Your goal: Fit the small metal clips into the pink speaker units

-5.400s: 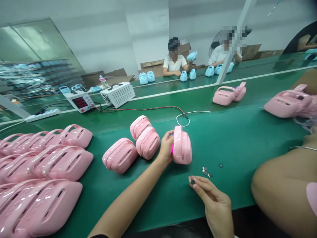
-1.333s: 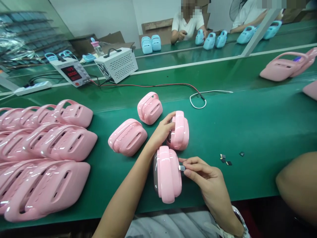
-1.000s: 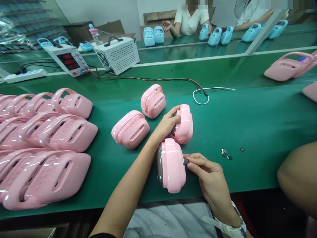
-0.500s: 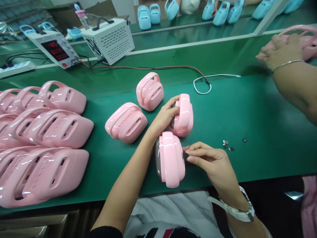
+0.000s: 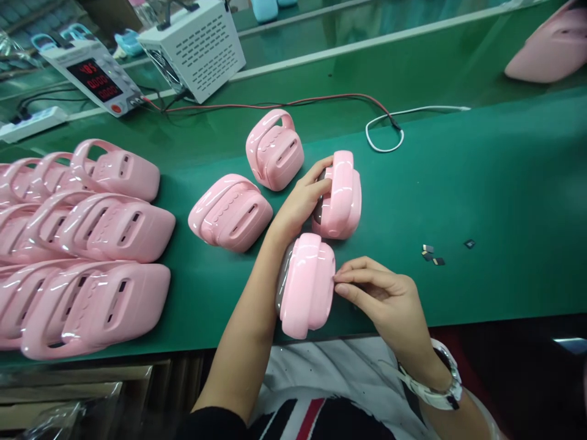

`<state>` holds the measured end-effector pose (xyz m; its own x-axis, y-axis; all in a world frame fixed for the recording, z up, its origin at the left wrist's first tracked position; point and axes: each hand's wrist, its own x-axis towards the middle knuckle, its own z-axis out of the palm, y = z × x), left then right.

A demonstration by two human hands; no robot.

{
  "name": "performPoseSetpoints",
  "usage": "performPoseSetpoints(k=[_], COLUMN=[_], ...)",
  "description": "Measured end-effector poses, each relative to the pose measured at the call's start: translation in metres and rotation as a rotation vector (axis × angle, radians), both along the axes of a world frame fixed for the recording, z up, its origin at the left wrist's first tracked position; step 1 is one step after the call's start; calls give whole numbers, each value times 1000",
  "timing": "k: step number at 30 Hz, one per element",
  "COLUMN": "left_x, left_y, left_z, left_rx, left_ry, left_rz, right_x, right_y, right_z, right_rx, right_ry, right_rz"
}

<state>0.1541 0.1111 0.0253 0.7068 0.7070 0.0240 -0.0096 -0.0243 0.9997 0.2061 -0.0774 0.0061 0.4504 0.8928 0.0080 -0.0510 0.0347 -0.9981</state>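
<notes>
My left hand (image 5: 308,194) is wrapped over the dark front of a pink handled device (image 5: 345,198), possibly a speaker, standing on the green bench. Against my left forearm a second pink device (image 5: 308,287) rests tilted, its dark face to the left. The fingertips of my right hand (image 5: 383,293) are pinched together at the right side of this nearer device, touching or almost touching it. Whatever is between those fingertips is hidden. Several small memory cards (image 5: 433,255) lie to the right of my right hand, with another dark card (image 5: 469,244) apart from them.
Two more pink devices (image 5: 232,214) (image 5: 276,151) stand left of my left hand. Rows of pink devices (image 5: 132,223) fill the left side. A power supply (image 5: 94,79), a white vented box (image 5: 199,52) and a looped cable (image 5: 385,150) are behind. Another pink device (image 5: 550,46) is far right.
The small black card seen in my right fingertips is now out of sight, with the fingertips at the device's side. The nearer device tilts more. The other person's hand has left the view.
</notes>
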Motion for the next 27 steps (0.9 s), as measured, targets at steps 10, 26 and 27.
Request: performPoseSetpoints(k=[10,26,27], left_x=[1,5,5], left_y=[3,7,7], left_z=[-1,-7,-7], left_rx=[-41,-29,-27], left_ry=[-28,-69,-69], left_rz=[-9,-1,-2], right_x=[31,26,28], right_y=[-53,-44,-44], right_z=[-10,-23,-23], right_rx=[-40,5,10], right_ry=[-759,-972,-990], right_rz=[-68,-127,-113])
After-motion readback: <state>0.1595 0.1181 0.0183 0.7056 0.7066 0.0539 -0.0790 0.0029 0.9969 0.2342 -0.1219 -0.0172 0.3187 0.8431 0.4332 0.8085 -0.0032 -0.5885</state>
